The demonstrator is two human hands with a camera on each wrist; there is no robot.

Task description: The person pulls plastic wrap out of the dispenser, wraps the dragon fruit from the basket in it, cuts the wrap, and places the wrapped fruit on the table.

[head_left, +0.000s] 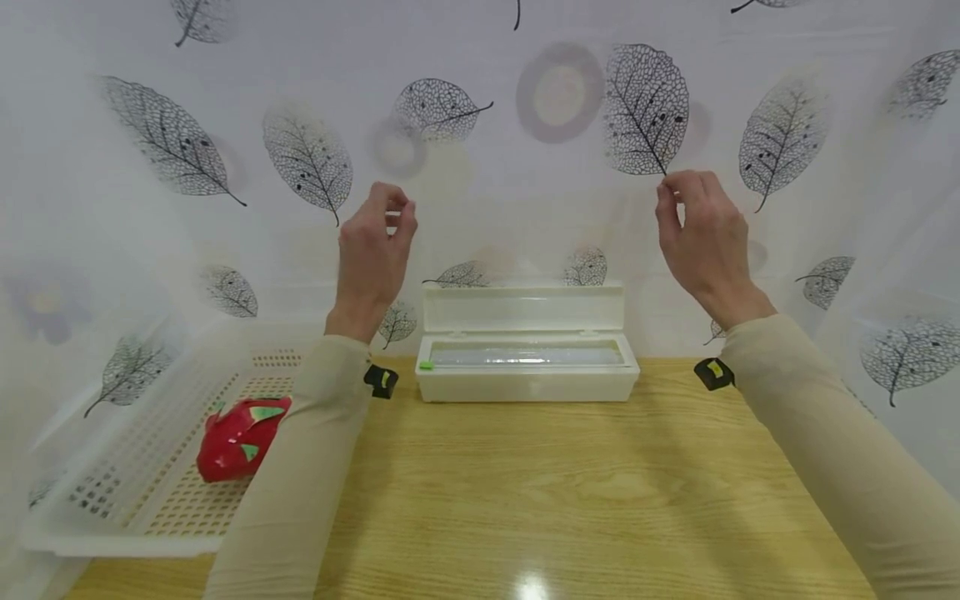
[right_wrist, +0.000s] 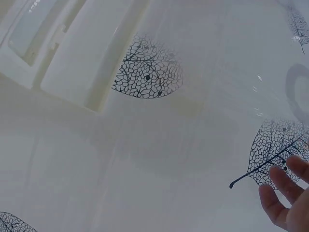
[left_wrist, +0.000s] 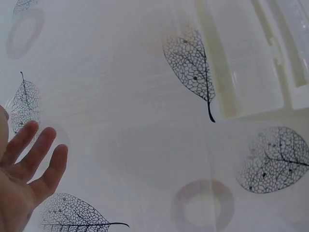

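Note:
In the head view my left hand is raised in front of the leaf-print curtain, thumb and index finger bent toward each other. Its other fingers spread loosely in the left wrist view. My right hand is raised likewise on the other side, with loosely bent fingers in the right wrist view. Nothing shows in either hand. Between and below them, a white cling film box stands on the table with its lid up and shiny clear film inside.
A white perforated basket stands on the left, holding a red dragon fruit with green scales, partly behind my left sleeve. The wooden table ends at the curtain. A green tab marks the box's left front corner.

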